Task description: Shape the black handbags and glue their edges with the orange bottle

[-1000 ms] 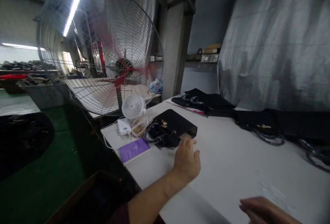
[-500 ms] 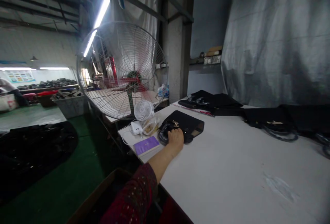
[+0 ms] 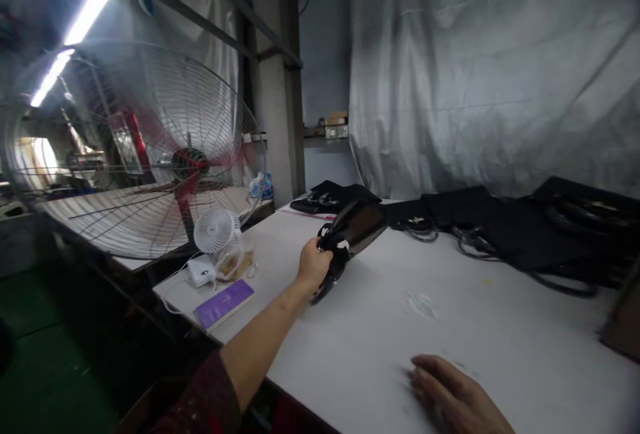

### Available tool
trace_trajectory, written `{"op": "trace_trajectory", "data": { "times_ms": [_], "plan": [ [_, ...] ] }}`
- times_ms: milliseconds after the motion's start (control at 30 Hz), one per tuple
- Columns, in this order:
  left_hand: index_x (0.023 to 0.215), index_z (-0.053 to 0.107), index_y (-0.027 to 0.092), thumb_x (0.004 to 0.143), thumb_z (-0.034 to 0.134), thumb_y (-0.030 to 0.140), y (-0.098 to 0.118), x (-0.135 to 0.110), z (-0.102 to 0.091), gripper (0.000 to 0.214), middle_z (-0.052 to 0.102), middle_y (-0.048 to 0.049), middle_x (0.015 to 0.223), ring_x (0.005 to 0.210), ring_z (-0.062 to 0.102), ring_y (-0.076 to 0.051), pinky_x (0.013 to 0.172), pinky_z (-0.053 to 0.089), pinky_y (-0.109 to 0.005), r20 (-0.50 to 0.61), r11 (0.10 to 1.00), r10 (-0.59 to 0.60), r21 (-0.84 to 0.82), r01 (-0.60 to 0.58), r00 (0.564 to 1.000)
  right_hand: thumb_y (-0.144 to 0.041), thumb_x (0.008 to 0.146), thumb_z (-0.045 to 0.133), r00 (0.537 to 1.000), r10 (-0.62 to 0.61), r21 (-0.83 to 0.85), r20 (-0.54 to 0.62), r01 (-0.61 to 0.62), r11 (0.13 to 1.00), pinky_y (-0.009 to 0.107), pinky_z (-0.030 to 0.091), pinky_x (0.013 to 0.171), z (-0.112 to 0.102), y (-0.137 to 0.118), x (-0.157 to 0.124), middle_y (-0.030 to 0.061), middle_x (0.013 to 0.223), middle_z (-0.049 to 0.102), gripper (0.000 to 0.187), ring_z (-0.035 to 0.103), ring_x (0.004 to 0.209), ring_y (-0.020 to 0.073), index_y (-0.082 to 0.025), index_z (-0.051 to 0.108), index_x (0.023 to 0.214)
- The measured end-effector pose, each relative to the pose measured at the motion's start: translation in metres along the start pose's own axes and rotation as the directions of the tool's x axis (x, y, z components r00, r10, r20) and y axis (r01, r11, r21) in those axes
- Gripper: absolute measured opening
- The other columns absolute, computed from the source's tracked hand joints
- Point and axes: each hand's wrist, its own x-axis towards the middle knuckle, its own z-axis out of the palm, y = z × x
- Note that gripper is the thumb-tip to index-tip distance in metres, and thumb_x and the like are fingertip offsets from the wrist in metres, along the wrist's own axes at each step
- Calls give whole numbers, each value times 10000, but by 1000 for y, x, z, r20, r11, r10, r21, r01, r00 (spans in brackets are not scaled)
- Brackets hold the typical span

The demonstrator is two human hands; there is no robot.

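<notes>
Fingers of the left hand (image 3: 314,266) grasp a black handbag (image 3: 361,226) right of the white desk fan (image 3: 217,230); the right hand (image 3: 457,394), fingers released, lies farther right.

Over the white worktable (image 3: 360,354), one left hand (image 3: 314,266) is gripping one black handbag (image 3: 367,224) and one right hand (image 3: 457,397) is reaching. One small white fan (image 3: 217,231), one white corded device (image 3: 201,271), one clear plastic bag (image 3: 235,263) and one purple notebook (image 3: 225,305) are sitting at its left end. Several overlapping black handbags (image 3: 460,214), too merged for counting, are lying along its far edge.
</notes>
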Motion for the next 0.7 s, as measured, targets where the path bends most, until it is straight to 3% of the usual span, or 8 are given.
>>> {"op": "trace_trajectory", "data": {
  "times_ms": [67,167,267,367,467,533,633,700],
  "plan": [
    [988,641,96,649,543,114,18,-15,0,354,690,-78,843,747,631,-179,658,471,-249,50,951,-69,-298,81,996,-618,807,493,998,-4,54,-63,8,999,316,558,690,-1,-12,-4,94,1098,677,533,666,889,237,-212,610,1132],
    [868,646,91,576,568,114,45,-49,4,304,652,-35,692,593,579,-143,548,420,-225,200,680,-169,-685,261,965,-557,835,504,975,-166,59,-147,176,983,337,545,823,-6,-44,-15,108,1309,561,530,598,1099,249,-240,519,1260],
    [888,641,92,594,615,134,60,-94,12,297,670,-49,757,636,597,-147,583,439,-229,278,549,-188,-766,336,942,-468,841,530,916,-344,-23,-204,347,937,362,523,883,-7,-75,-30,92,1295,545,499,565,1138,243,-269,470,1294],
    [1061,595,122,673,662,171,59,-139,18,397,685,-74,937,817,638,-182,748,492,-271,336,480,-201,-785,391,920,-360,773,604,902,-380,-120,-206,362,924,369,537,852,5,-77,-39,100,1281,505,560,568,1099,242,-250,433,1295],
    [1187,514,165,709,711,210,49,-166,19,519,666,-79,1062,972,627,-204,861,487,-294,415,441,-193,-773,456,889,-252,700,596,912,-340,-135,-229,317,939,378,524,869,16,-57,-42,102,1249,503,629,575,1070,237,-220,415,1301],
    [1227,481,185,717,744,288,42,-169,14,582,647,-81,1099,980,623,-199,825,496,-273,448,448,-185,-754,481,875,-273,723,562,943,-248,-66,-221,239,969,344,543,772,14,-49,-44,84,1169,560,592,617,946,215,-215,439,1300],
    [1198,491,182,710,744,463,33,-155,-3,617,626,-35,898,704,601,-120,592,466,-202,461,546,-200,-680,489,865,-431,762,592,972,-30,94,-233,53,994,243,459,476,-12,-54,-49,17,813,620,492,560,597,145,-207,564,1199],
    [1135,508,167,711,704,561,28,-141,-21,611,497,47,674,494,435,-52,480,392,-177,475,623,-169,-627,467,863,-534,692,670,937,110,264,-332,-20,964,210,400,417,-43,-58,-55,-18,613,538,486,491,512,120,-206,656,1050]
  ]
}}
